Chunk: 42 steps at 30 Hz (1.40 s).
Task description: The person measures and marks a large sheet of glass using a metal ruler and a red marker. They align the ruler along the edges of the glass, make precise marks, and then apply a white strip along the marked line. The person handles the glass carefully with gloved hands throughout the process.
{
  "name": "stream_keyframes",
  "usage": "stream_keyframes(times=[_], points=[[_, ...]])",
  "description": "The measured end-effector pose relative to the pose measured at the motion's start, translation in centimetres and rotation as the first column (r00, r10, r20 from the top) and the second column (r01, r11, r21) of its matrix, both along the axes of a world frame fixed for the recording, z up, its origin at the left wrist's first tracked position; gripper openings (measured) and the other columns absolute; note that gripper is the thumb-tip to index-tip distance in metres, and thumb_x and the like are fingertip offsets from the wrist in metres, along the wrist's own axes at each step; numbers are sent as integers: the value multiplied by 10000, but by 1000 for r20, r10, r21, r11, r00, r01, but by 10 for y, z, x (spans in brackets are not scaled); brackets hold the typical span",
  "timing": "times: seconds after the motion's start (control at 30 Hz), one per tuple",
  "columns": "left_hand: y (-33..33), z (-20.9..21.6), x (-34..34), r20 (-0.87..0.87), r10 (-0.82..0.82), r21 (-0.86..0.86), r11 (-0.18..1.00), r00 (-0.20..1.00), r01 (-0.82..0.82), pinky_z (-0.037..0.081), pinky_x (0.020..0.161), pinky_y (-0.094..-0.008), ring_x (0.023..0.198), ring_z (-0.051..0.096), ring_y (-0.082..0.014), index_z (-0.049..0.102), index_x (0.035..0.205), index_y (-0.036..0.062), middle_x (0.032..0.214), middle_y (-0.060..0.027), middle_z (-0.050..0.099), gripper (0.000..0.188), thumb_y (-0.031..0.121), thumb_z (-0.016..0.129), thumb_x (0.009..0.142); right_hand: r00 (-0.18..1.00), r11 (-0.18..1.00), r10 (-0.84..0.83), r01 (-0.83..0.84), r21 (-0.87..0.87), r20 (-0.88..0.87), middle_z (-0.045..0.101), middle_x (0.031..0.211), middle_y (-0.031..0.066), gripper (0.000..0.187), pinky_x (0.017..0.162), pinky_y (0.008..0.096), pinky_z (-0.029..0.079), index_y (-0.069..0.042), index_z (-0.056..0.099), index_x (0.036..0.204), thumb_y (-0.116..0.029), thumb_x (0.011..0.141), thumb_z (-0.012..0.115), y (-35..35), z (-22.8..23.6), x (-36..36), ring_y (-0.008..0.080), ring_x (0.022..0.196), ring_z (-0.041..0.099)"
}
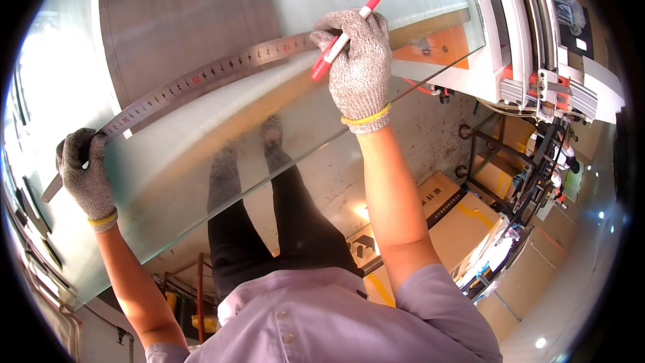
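A long steel ruler lies across a large sheet of clear glass, its shape bowed in this view. My left hand, in a grey knitted glove with a yellow cuff, is closed around the ruler near its left end. In a matching glove, my right hand grips a white marker with red ends, which slants up to the right. The fingers of that hand also meet the ruler's right end. Palm and thumb details of the right hand are partly hidden.
Beneath the glass are a dark grey panel and an orange piece. White and metal machine rails stand at the right. Cardboard boxes and a dark wheeled rack sit on the floor. The glass edge runs diagonally before my legs.
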<state>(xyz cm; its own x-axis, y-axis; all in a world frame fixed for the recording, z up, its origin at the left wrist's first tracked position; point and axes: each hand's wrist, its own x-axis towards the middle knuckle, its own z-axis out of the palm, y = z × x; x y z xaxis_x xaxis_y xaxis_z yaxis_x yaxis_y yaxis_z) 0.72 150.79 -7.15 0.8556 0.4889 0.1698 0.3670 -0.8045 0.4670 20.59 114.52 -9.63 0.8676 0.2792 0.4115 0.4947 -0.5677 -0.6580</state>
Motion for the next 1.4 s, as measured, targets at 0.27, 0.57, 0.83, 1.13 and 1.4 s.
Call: stream_keyframes(times=[0.27, 0.57, 0.83, 1.13, 1.4], points=[[-1, -1, 2, 10, -18, 25, 1000, 1000, 17, 539, 783, -311, 855, 633, -194, 709, 980, 9, 983, -89, 638, 120, 54, 751, 877, 1000, 1000, 3, -3, -8, 20, 691, 864, 41, 179, 863, 438, 450, -98, 703, 916, -126, 770, 803, -2, -1, 1, 321, 938, 560], [-15, 14, 13, 18, -25, -2, 1000, 1000, 25, 489, 852, -359, 860, 619, -238, 724, 847, 56, 807, -52, 699, 102, 75, 796, 778, 982, 995, 78, -88, -49, -172, 601, 1101, 93, 335, 905, 403, 507, -31, 654, 1073, 7, 776, 804, -8, 7, -6, 275, 1047, 577], [-10, 14, 10, 6, -124, 146, 982, 992, 122, 496, 841, -337, 831, 637, -211, 716, 897, 51, 869, -49, 697, 122, 111, 796, 826, 979, 998, 44, -53, -43, -201, 635, 1068, 83, 343, 893, 395, 493, -30, 668, 1051, 22, 756, 835, -4, 8, -8, 264, 1055, 550], [-7, 10, 8, 17, -98, 16, 995, 995, 98, 547, 750, -306, 775, 678, -183, 714, 902, 22, 870, -62, 698, 129, 55, 797, 809, 952, 1000, 17, -10, 25, -306, 624, 1108, 80, 353, 921, 384, 483, -31, 666, 1068, 51, 761, 820, -5, 6, -9, 249, 1088, 544], [-7, 12, 8, 5, -77, 0, 997, 997, 77, 543, 754, -316, 771, 693, -186, 717, 893, 20, 858, -60, 696, 137, 74, 808, 807, 949, 997, 39, -15, 79, -314, 616, 1129, 77, 367, 946, 377, 481, -30, 662, 1079, 67, 759, 812, -7, 3, -9, 243, 1100, 555]])
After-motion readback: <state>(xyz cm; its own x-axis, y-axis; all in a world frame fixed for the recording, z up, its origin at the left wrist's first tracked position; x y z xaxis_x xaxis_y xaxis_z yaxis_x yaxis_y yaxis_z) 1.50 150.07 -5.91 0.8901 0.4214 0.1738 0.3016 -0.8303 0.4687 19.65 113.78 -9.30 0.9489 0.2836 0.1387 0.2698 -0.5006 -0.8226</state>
